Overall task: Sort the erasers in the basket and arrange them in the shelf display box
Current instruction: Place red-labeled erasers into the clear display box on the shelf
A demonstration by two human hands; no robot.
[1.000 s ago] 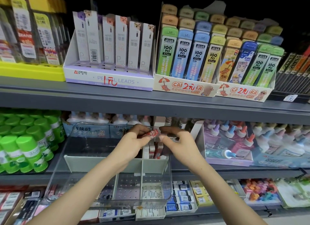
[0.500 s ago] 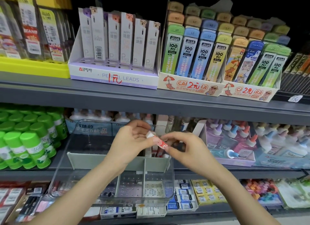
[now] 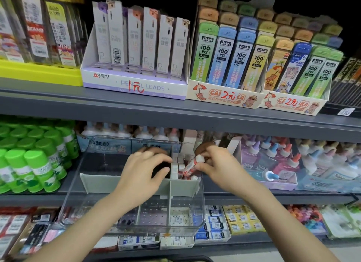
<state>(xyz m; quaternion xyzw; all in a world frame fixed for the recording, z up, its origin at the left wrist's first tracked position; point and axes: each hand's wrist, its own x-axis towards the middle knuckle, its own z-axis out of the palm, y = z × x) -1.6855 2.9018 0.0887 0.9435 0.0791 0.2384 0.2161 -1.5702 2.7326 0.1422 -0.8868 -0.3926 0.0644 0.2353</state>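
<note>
A clear plastic display box (image 3: 199,207) with grey dividers (image 3: 101,181) stands on the middle shelf. Several white erasers (image 3: 176,165) stand upright in its back right compartment. My right hand (image 3: 220,168) pinches a white eraser with a red sleeve (image 3: 192,166) and holds it tilted over that compartment, its low end among the standing erasers. My left hand (image 3: 144,170) hovers over the compartment to the left, fingers loosely curled and holding nothing, fingertips close to the white erasers. The front compartments hold nothing I can see.
Green glue sticks (image 3: 33,164) stand to the left of the box, and glue bottles with coloured caps (image 3: 273,160) to its right and behind. The shelf above carries pencil lead boxes (image 3: 136,52). Boxed erasers (image 3: 213,226) lie on the shelf below.
Both hands held the red-sleeved eraser before. My left hand has let go and moved left over the box. My right hand has carried the eraser down to the back right compartment.
</note>
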